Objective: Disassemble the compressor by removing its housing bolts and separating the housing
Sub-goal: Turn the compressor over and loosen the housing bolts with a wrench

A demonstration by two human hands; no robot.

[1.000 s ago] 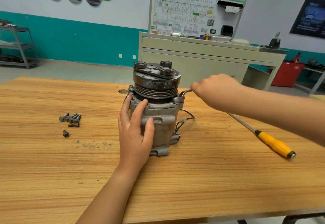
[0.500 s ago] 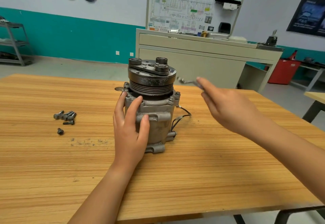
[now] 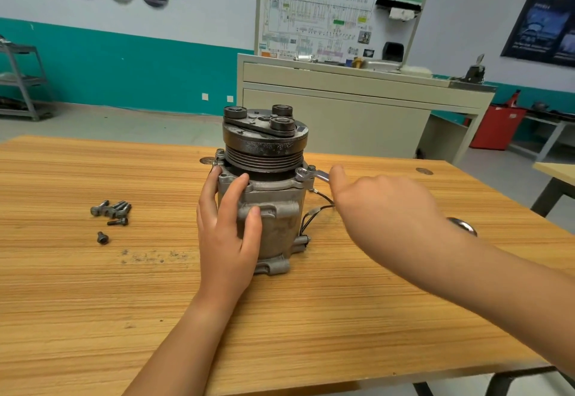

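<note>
A grey metal compressor stands upright on the wooden table, its dark pulley on top. My left hand wraps around the front left of the housing. My right hand holds a small wrench whose ring end sits on a housing bolt at the compressor's upper right corner. Black wires hang off the right side of the body. Several removed bolts lie in a cluster to the left, with one more bolt alone below them.
A metal tool end shows behind my right forearm. Dark grit is scattered on the table left of the compressor. Beyond the table stand a beige cabinet with a diagram board, a shelf rack and a red bin.
My right hand lifted the wrench off the bolt, swung it back, then set its ring end on the upper right bolt again. My left hand stayed on the housing.
</note>
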